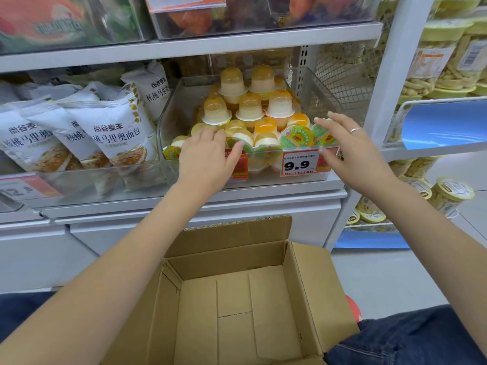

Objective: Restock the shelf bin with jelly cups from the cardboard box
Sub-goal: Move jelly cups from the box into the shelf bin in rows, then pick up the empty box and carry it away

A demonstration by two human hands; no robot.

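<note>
A clear plastic shelf bin (181, 86) on the middle shelf is heaped with several yellow and orange jelly cups (250, 106), most stacked upside down. My left hand (208, 156) lies over the bin's front left rim, fingers straight and touching the front cups. My right hand (350, 146), wearing a ring, hovers at the bin's front right corner with fingers spread, next to a cup with a green lid (296, 137). The cardboard box (308, 280) stands open below, between my knees, with nothing visible inside it.
White bread bags (105, 133) fill the bin to the left. A price tag reading 9.9 (300, 164) hangs on the bin's front. Tubs of snacks (448, 64) line the shelves to the right. A shelf board (184, 46) runs just above the bin.
</note>
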